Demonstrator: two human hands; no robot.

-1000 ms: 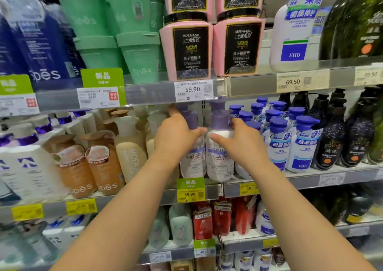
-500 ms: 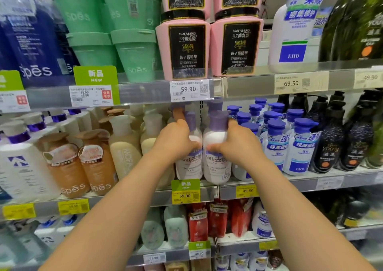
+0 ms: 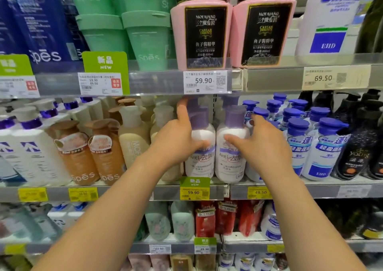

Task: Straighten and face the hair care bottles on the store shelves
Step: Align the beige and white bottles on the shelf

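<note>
The left hand (image 3: pixel 176 141) grips one white purple-pump anti-dandruff bottle (image 3: pixel 200 152), index finger raised along its pump; the right hand (image 3: pixel 262 146) grips its twin (image 3: pixel 230 156) just beside it. Both bottles stand upright, labels forward, at the middle shelf's front edge (image 3: pixel 165 193), between cream Mofajang bottles (image 3: pixel 132 140) and blue-capped EHD bottles (image 3: pixel 323 152).

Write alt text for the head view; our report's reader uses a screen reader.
Two hands grip two white, purple-capped bottles on a store shelf: left hand on the left bottle, right hand on the right bottle. Both labels face forward.
</note>
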